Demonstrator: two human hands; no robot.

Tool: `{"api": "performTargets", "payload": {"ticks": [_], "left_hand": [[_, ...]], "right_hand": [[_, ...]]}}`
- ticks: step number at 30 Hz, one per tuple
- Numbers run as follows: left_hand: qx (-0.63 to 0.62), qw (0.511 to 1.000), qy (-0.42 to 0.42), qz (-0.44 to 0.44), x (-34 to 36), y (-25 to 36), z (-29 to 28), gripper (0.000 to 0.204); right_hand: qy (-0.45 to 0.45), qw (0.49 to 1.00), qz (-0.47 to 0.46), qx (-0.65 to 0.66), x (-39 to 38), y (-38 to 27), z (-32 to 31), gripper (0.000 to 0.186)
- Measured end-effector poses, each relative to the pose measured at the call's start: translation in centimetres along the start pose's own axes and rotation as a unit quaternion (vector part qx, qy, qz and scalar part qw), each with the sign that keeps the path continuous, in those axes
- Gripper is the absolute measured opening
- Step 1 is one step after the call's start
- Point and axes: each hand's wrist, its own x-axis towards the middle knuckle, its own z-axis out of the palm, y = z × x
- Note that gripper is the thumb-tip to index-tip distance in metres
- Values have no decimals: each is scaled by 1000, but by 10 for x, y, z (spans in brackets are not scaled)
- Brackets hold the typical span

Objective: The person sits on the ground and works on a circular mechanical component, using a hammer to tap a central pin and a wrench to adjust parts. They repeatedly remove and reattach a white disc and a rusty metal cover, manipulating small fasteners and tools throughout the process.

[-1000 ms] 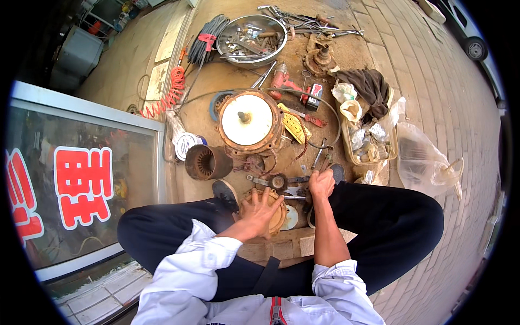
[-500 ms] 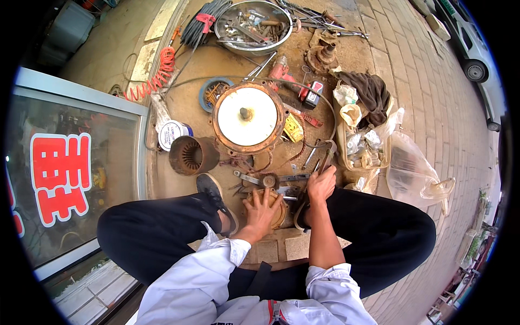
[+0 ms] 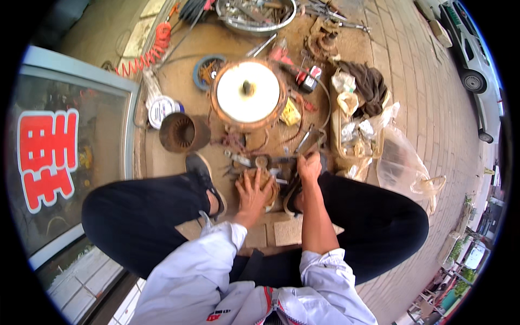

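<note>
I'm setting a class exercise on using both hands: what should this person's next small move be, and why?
Probably press the left hand down to steady the round brown part before the right hand moves: the left hand's fingers are spread over that part, while the right hand, close by, grips what looks like a tool, blurred here.

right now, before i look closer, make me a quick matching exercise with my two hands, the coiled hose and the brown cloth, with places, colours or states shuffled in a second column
Column one
1. left hand
2. right hand
3. coiled hose
4. brown cloth

Column two
A. red
B. at the far end of the plastic tray
C. closed in a fist
D. fingers spread over a round part

Right pairs: 1-D, 2-C, 3-A, 4-B
</note>
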Motion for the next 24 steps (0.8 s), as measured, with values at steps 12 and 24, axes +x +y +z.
{"api": "performTargets", "payload": {"ticks": [12, 24], "left_hand": [[-411, 818, 27, -401, 44, -110, -14, 23], [-455, 777, -22, -435, 65, -158, 15, 24]], "right_hand": [[79, 995, -40, 40, -10, -37, -40, 40], [-36, 950, 109, 291, -3, -14, -26, 9]]}}
